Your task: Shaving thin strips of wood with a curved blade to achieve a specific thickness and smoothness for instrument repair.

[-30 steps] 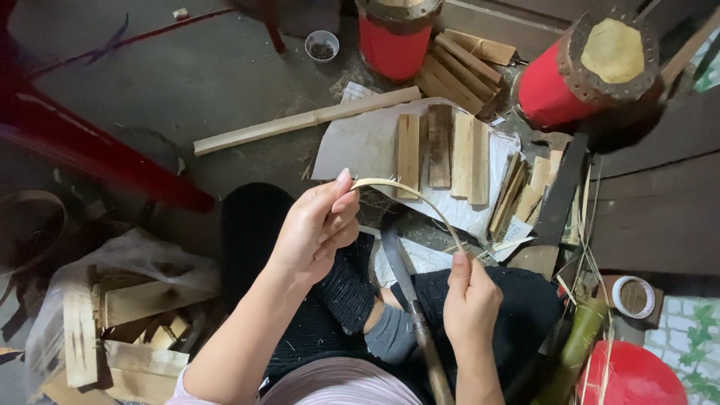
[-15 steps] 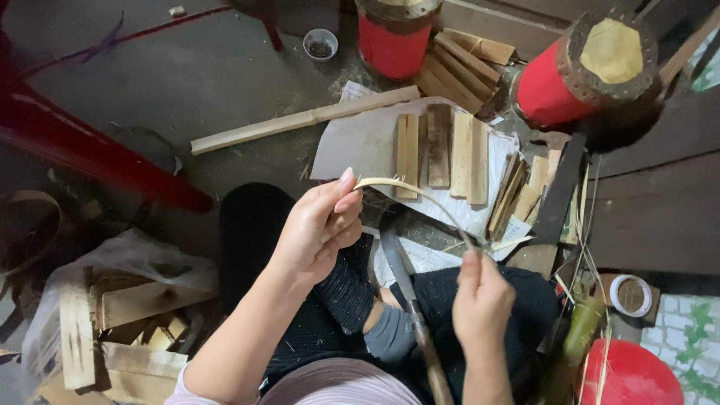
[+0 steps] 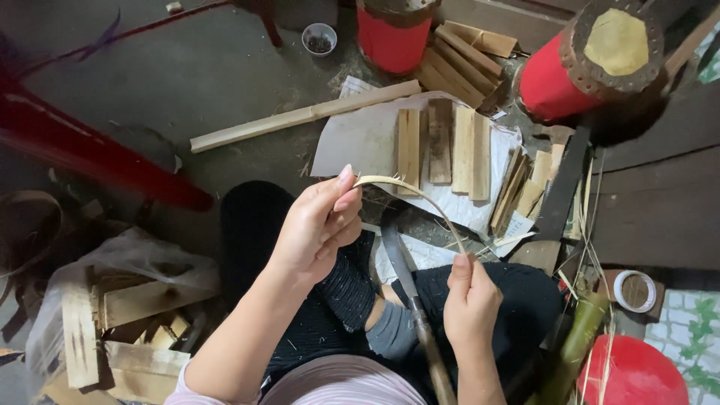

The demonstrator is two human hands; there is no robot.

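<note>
Floor [image 3: 225,82]: grey concrete, carrying everything here; the person is sitting on it with dark-clad legs drawn in.

Red drums [image 3: 592,67]: two are standing at the far edge, well apart from the hands and posing no risk.

Plastic bag of offcuts [image 3: 112,315]: it is lying at the person's left with wooden blocks spilling from it, near the left elbow. A wide swing of that arm is likely to knock them.

Long split stick [image 3: 300,116]: lying beyond the knees.

Paper sheet [image 3: 352,139]: four short wooden slats [image 3: 442,142] are lying on it side by side.

Blade [image 3: 401,262]: a long, dark knife is resting across the lap, its handle running down between the two arms. This is judged the main hazard: a slip of either hand is bringing skin close to the edge.

Left hand [image 3: 315,225]: its grip is closing on one end of the thin strip [image 3: 409,191], finger and thumb pinching.

Right hand [image 3: 471,300]: it is gripping the other end, closed round it.

Thin strip: pale, bowing in an arch between the hands above the lap. Bent further, it is liable to snap or splinter into the fingers.
</note>
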